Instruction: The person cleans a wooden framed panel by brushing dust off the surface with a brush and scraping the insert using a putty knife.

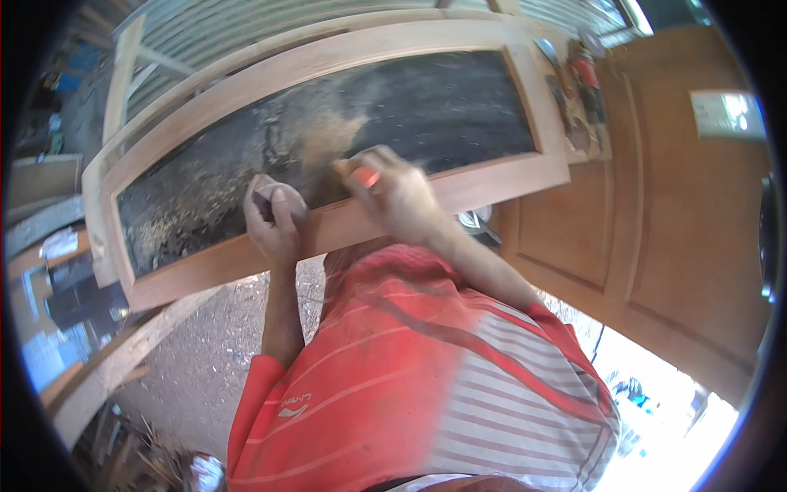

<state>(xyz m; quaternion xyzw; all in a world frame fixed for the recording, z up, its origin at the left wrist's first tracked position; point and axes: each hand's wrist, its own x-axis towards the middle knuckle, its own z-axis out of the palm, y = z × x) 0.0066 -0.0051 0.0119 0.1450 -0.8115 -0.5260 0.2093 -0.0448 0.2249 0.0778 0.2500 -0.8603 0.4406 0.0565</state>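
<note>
Evidently bracing, the left hand (275,220) is clutching a folded sanding pad (269,193) on the wooden frame (344,225), while right hand (393,190) fingers are pinching a small red piece (368,176) just beyond.

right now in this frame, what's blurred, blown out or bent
Head view: the right hand is smeared by motion, the left hand sharper; daylight blows out the lower right corner; the fisheye bows the wooden door frame and darkens the rim.

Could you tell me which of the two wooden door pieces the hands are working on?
The open door frame with the dark gap; left hand and right hand rest on its lower rail. The solid panelled door lies untouched.
</note>
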